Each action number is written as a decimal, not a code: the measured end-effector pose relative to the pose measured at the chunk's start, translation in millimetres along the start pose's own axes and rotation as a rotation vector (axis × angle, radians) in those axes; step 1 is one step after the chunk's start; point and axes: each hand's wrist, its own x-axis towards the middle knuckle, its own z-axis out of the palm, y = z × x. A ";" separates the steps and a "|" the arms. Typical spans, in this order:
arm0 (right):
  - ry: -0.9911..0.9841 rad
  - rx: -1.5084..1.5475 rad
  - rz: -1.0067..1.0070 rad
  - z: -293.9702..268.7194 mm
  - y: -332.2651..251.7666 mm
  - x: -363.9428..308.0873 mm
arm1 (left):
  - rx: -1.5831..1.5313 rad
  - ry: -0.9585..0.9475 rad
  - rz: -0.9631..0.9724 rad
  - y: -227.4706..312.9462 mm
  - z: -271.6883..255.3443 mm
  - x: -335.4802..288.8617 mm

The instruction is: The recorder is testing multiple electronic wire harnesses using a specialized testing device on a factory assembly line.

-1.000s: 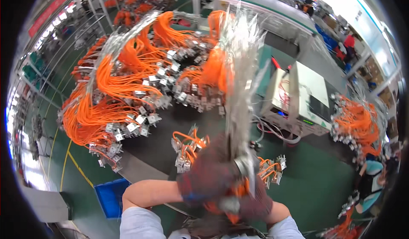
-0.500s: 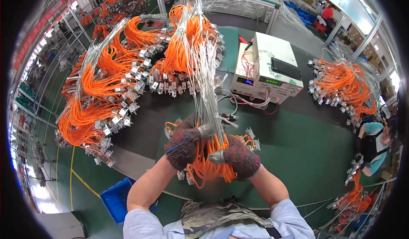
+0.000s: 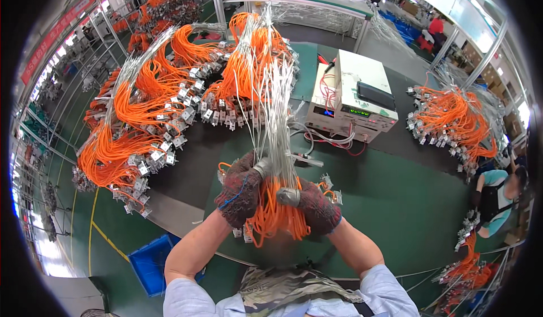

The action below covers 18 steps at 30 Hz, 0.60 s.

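A bundle of orange cables with long silvery wire ends (image 3: 278, 113) stands between my hands, its wires fanning out away from me. My left hand (image 3: 240, 192), in a dark knitted glove with grey tape on the thumb, is closed on the bundle's left side. Gripping the right side a little lower is my right hand (image 3: 318, 206), gloved the same way. Below and between the gloves, orange cable loops (image 3: 277, 218) hang down, and small metal connectors (image 3: 334, 190) show beside them. Most fingertips are hidden behind the cables.
On the green-topped table (image 3: 390, 204) stands a cream-coloured test instrument (image 3: 362, 82) with a dark flat device on top. Piles of orange cables (image 3: 150, 96) lie left and farther right. A blue crate (image 3: 150, 266) sits low left. A co-worker (image 3: 500, 195) is at the right.
My thumbs have shifted slightly on the bundle, and a few thin wires on its left stand farther apart. The whole view has tilted a little. Both hands keep their hold.
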 end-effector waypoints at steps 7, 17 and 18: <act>-0.048 -0.130 -0.149 0.1 24.4 13.9 | 0.161 -0.014 -0.046 12.3 -4.0 13.1; -0.038 0.018 -0.111 2.4 15.8 16.5 | 0.275 0.006 0.070 2.0 4.3 6.9; -0.035 0.010 -0.119 1.4 15.3 16.4 | 0.298 -0.009 0.077 5.7 8.9 3.4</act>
